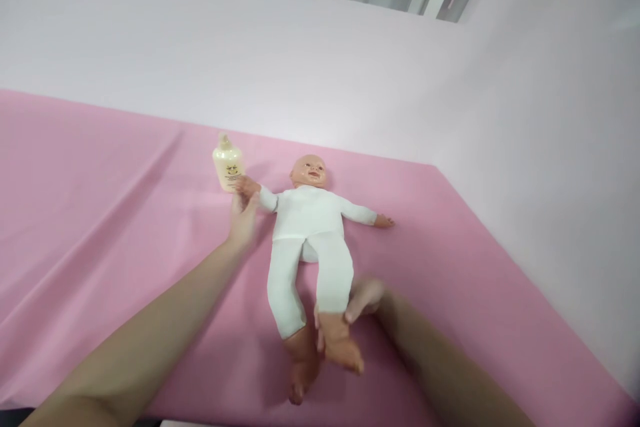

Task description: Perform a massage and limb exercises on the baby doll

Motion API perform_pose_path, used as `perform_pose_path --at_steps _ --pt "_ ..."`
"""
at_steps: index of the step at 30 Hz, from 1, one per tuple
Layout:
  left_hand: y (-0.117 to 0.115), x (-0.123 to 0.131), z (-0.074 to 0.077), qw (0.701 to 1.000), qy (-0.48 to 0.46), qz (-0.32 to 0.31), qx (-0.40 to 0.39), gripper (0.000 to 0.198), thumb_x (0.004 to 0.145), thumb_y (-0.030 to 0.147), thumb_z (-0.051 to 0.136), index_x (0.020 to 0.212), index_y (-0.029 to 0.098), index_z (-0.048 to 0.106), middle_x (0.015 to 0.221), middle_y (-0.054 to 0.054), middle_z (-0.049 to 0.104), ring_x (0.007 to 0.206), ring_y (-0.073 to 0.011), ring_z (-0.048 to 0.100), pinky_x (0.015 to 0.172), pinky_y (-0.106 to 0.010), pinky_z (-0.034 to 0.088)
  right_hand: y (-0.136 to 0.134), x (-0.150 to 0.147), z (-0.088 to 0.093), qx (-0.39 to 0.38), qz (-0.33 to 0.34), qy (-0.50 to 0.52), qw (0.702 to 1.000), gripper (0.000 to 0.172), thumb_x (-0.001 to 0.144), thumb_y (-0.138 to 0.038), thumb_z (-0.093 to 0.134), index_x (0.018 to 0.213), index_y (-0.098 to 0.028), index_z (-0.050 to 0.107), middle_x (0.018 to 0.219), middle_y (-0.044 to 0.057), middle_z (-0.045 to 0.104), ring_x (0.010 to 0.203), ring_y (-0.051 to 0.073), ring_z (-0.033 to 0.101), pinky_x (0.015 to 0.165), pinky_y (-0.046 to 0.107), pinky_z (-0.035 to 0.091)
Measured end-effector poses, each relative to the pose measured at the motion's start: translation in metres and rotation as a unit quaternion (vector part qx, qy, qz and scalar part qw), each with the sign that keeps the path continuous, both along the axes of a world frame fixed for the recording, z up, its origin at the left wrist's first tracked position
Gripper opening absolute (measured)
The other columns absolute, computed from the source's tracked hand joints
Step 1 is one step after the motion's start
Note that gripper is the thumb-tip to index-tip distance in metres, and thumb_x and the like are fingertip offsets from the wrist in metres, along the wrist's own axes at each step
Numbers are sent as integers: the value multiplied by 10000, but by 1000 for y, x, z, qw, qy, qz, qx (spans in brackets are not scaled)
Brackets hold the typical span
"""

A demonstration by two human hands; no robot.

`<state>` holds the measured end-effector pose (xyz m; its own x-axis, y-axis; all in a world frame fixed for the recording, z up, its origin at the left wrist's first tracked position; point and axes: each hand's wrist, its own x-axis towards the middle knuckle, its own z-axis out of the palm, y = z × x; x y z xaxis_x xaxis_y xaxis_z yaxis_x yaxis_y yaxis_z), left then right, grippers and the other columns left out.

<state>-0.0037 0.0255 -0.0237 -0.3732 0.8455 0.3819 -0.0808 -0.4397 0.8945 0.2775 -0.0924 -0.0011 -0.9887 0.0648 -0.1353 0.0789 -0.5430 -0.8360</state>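
A baby doll (310, 217) with a white cloth body lies on its back, head away from me and legs toward me. My left hand (244, 215) is closed around the doll's hand on the left side, and that arm is stretched out sideways. Around the lower part of the doll's right-hand leg, just above the foot, my right hand (365, 299) is wrapped, slightly blurred. Some of its fingers are hidden behind the leg. A pale yellow pump bottle (229, 167) stands just beyond my left hand.
The doll and bottle rest on a pink padded surface (125, 213), creased on the left. White walls (250, 60) rise behind it and along the right side. Past the back wall's top, windows or openings show lights and hanging decorations.
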Motion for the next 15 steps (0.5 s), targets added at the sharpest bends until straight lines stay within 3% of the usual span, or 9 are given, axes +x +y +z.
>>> perform_pose_path --at_steps 4,7,9,11,15 --pt "11 -9 -7 991 -92 54 -80 386 997 421 470 1344 251 459 1471 -132 523 1337 -246 544 1078 -426 473 8 -8 6 76 122 -15 989 467 752 -451 823 1052 -119 689 1067 132 740 1119 280 702 925 339 540" --pt "5 -5 -4 996 -66 48 -48 411 967 443 539 1334 270 477 1467 -116 525 1348 -242 533 1083 -412 472 8 -2 -5 26 109 37 993 557 716 -497 845 1090 -121 671 1050 153 744 1070 305 717 915 397 555" --pt "-5 1 2 1000 -8 19 -3 414 926 447 610 1289 268 524 1398 -97 576 1301 -244 560 1072 -405 480 6 4 -14 -37 -13 113 993 612 709 -601 813 1069 -132 653 956 121 747 941 291 743 862 425 576" --pt "-16 8 8 995 90 -25 35 370 911 427 631 1231 250 576 1287 -86 636 1216 -248 601 1061 -421 481 3 8 -19 -80 -142 161 973 630 750 -707 715 1034 -152 623 836 54 715 834 258 739 836 444 577" --pt "-29 15 16 942 297 -120 99 310 887 358 654 1178 252 648 1231 -82 675 1205 -270 597 1108 -470 426 2 4 -8 -112 -320 113 934 569 910 -709 493 1029 -161 587 754 -3 626 798 208 700 901 462 535"
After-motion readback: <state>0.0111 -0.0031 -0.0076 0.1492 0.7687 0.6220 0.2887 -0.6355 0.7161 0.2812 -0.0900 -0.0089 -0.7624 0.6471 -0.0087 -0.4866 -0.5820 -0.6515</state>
